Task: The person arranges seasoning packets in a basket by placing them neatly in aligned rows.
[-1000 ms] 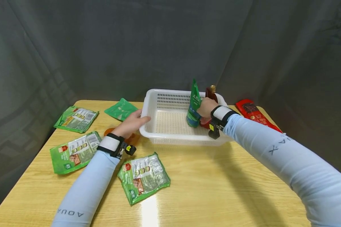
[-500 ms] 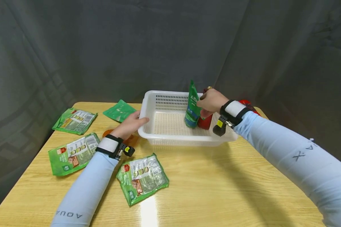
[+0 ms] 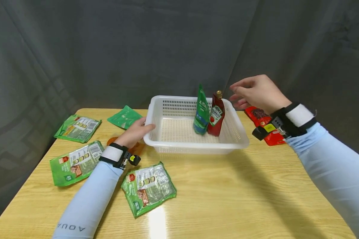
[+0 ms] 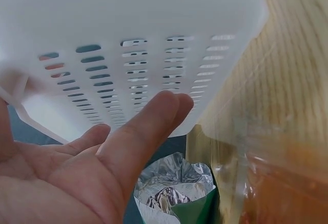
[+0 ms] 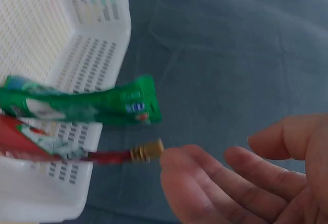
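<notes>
A white plastic basket (image 3: 197,145) stands toward the back of the table. My left hand (image 3: 134,133) grips its left end, thumb over the rim; in the left wrist view the fingers (image 4: 148,126) lie along the slotted outer wall (image 4: 154,14). Inside, toward the right, a green pouch (image 3: 201,114) and a red Heinz ketchup pouch (image 3: 217,116) with a gold cap stand upright side by side. My right hand (image 3: 258,93) is raised beyond the basket's right end, holding nothing, fingers loosely bent. In the right wrist view its fingertips appear close to the gold cap (image 5: 148,150).
Several green packets (image 3: 149,187) lie on the left and front of the table. Behind the left hand is a green pouch (image 3: 125,117); an orange packet (image 3: 137,148) lies partly under that hand. A red packet (image 3: 266,124) lies at the right, partly behind the right wrist.
My right hand has let go of the ketchup pouch and moved up and right, out of the basket. The ketchup pouch now shows fully. My left hand stays on the rim.
</notes>
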A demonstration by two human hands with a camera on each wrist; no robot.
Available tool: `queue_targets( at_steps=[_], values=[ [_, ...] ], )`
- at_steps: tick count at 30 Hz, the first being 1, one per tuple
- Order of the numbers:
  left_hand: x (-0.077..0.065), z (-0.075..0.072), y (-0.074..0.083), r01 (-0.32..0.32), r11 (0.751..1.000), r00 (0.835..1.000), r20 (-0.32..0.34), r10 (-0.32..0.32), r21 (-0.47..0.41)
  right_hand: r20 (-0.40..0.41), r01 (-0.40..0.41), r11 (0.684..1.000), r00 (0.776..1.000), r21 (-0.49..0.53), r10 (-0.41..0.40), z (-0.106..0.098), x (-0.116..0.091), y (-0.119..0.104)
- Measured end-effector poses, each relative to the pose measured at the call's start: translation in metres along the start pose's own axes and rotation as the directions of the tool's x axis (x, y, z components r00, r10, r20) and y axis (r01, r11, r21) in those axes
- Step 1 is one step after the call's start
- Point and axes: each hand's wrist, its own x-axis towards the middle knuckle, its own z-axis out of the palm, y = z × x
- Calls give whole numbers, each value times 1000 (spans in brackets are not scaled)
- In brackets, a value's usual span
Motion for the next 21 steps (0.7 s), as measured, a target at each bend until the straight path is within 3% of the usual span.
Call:
queue_targets(
  at_steps=[11, 17, 21],
  values=[
    [-4, -3, 0, -9, 999, 1000, 3, 9, -31, -126, -20, 999, 992, 38, 25, -10, -17, 70],
    [-7, -5, 0, -18, 999, 1000, 12, 18, -45, -174, -95, 991, 979, 96, 111, -17, -21, 116],
    [-9, -6, 0, -13, 999, 1000, 10, 14, -40, -206, -197, 970, 953, 142, 223, -21, -21, 149]
  ],
)
